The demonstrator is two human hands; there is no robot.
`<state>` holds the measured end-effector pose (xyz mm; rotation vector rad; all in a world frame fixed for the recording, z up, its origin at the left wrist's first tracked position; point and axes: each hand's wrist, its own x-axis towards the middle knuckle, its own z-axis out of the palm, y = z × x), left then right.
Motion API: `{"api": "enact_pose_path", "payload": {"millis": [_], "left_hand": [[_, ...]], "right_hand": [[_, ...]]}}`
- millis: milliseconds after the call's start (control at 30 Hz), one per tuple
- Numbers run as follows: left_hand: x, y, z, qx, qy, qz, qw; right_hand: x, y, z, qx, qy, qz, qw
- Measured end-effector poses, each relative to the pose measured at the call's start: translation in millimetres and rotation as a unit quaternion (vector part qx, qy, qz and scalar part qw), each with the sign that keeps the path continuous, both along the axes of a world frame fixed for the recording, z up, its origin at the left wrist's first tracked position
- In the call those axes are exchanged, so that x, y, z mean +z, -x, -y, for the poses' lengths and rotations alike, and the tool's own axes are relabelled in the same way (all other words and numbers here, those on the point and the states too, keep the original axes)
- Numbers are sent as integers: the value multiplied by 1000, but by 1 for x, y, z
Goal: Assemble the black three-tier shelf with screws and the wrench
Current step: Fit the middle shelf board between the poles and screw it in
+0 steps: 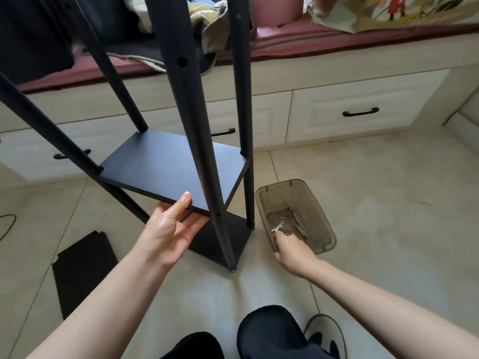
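Matte black rectangular shelf board [171, 164]: left hand [171, 226] grips its edge. Translucent plastic bin [321, 224], metal screws [300, 230]: right hand [293, 251] reaching in, grasp indiscernible.

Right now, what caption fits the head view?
Left hand holds the shelf board; right hand reaches into the bin.

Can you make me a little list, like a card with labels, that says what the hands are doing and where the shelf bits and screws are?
left hand: holds the front edge of the middle shelf board, thumb on top
right hand: reaching into the plastic bin; fingertips hidden
in the bin: small wrench, screws
shelf frame: four black poles upright, bottom board on the floor
spare board: flat on the floor, left
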<state>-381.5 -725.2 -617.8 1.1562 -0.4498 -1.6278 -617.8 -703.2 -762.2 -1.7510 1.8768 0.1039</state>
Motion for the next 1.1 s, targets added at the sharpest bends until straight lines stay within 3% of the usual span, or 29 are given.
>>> {"api": "enact_pose_path", "payload": {"millis": [133,267,467,667,1100], "left_hand": [[3,3,-1,0,2,0,1000],[4,3,-2,3,6,6,1000],[5,4,-1,2,12,6,1000],[3,1,-1,-8,21,7,1000],[6,1,-1,-18,29,12,999]], "right_hand": [[3,2,-5,23,-8,43,999],[2,21,19,-32,9,105,994],[-28,56,62,-85,-34,52,994],[-59,51,83,-60,-103,11,993],[-87,35,93,25,-120,-44,991]]}}
